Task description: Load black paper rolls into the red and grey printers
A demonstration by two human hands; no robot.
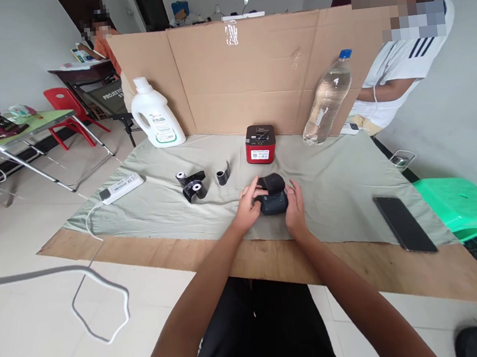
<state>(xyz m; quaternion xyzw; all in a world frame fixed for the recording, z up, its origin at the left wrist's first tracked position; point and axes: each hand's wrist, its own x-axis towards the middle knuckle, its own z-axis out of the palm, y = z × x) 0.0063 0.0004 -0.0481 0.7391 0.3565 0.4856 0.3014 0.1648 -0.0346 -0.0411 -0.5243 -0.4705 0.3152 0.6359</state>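
Observation:
A small dark printer point(272, 199) with its lid raised sits on the grey-green cloth point(341, 179) at the middle of the table. My left hand point(247, 205) grips its left side, fingers curled against the casing. My right hand point(294, 204) clasps its right side. To the left of my hands lie two black paper rolls point(192, 184) and a curled black strip point(223, 175). A red and black printer point(260, 143) stands just behind the dark one.
A white detergent jug point(155, 114) and a clear water bottle point(327, 100) stand before a cardboard screen point(244, 70). A power strip point(120, 187) lies at left, a phone point(404, 223) at right. A green stool point(463, 206) stands right. A person in white stands at the far right; another sits at the back left.

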